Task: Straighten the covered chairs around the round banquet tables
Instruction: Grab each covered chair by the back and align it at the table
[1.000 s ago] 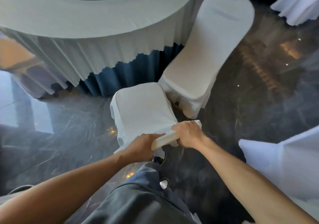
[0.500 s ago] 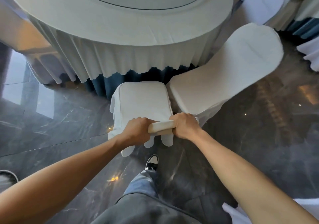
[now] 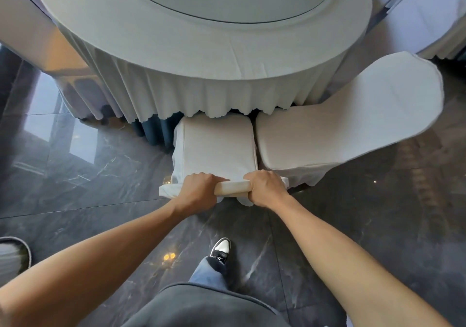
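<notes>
Fingers of the left hand point(image 3: 198, 190) and the right hand point(image 3: 264, 188) curl tightly over the top edge of the covered chair point(image 3: 214, 147), one at each end of that edge, so both are equally near. The edge runs from 9 to 3 o'clock; the seat stretches from the knuckles toward 12 o'clock, its front just under the skirt of the round table point(image 3: 227, 57). At 3 o'clock the second chair point(image 3: 353, 115) stands just beside it, angled, so I think the push must go straight.

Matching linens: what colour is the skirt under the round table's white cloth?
Dark blue pleated skirt, head view.
</notes>
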Available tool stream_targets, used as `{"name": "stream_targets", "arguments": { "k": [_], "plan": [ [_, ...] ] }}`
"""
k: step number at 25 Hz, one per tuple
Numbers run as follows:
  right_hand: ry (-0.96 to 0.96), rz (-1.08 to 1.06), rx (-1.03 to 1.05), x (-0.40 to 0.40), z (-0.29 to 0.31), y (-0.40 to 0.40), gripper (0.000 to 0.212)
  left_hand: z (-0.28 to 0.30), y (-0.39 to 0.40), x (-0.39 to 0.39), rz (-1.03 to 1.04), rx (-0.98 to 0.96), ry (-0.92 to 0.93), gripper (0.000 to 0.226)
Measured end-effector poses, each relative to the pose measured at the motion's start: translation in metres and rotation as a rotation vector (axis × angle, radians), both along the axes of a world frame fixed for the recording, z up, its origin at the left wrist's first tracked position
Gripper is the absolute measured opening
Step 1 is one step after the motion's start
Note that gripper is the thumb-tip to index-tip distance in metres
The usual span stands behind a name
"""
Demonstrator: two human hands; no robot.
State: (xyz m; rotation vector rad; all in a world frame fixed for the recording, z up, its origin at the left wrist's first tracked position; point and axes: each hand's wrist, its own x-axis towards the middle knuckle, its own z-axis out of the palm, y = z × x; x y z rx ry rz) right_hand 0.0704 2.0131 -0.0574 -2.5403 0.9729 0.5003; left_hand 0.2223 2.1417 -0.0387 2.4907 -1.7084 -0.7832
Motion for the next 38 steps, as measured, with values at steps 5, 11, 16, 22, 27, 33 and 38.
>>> {"name": "stream_targets", "arguments": {
  "k": [5,11,16,22,27,33,38],
  "plan": [
    [-0.041,0.064,-0.004,-0.020,-0.009,0.008,0.013,-0.008,0.011,-0.022,0.025,0.026,-0.028,0.056],
    [-0.043,0.191,0.016,-0.037,-0.009,0.033,0.017,0.002,0.048,-0.050,0.086,-0.001,-0.010,0.049],
    [-0.075,0.250,0.033,-0.039,-0.014,0.046,0.015,0.005,0.067,-0.067,0.199,0.028,-0.001,0.047],
    [-0.091,0.260,-0.003,0.003,-0.017,0.006,0.015,0.003,0.030,-0.028,0.296,0.061,0.005,0.064],
    [-0.036,0.308,-0.018,0.044,-0.007,-0.036,0.022,0.008,-0.012,0.014,0.277,0.154,0.074,0.062],
    [0.060,0.284,0.321,0.004,0.009,-0.127,0.034,0.031,-0.118,-0.001,0.028,0.441,0.207,0.060],
    [0.152,0.138,0.176,-0.090,0.008,-0.260,0.054,0.018,-0.210,-0.047,0.001,0.406,0.150,0.061]
  ]
}}
